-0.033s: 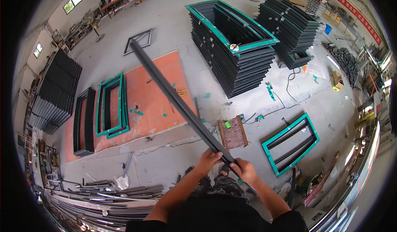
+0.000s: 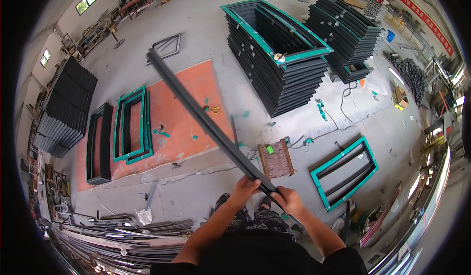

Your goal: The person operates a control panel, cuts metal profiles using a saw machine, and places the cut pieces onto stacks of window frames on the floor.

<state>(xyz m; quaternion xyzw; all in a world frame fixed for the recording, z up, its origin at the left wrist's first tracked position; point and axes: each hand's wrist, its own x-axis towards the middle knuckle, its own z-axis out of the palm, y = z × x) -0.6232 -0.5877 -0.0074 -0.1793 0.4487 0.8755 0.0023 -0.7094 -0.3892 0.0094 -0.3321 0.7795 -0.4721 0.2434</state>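
Note:
A long dark grey metal profile (image 2: 206, 120) slants from low in front of me up and away to the left. My left hand (image 2: 244, 191) is closed round it near its lower part. Just to the right, my right hand (image 2: 289, 200) also grips it, nearer the close end, which is partly hidden by my hand and arm. The far end hangs over the floor by a small grey frame (image 2: 169, 54). Beyond my hands stands a low woven stool (image 2: 277, 159) with a bright green object (image 2: 270, 149) on it.
An orange mat (image 2: 196, 78) carries green-taped frames (image 2: 116, 132) and a dark frame stack (image 2: 98, 123). Tall stacks of dark frames (image 2: 274, 88) stand ahead. A green-edged frame (image 2: 321, 186) lies right. Loose bars (image 2: 162, 231) lie low left; a cable (image 2: 343, 103) crosses the floor.
The profile's far end has shifted slightly left, and the bar looks a little turned about its length. Both hands keep their grip in nearly the same place.

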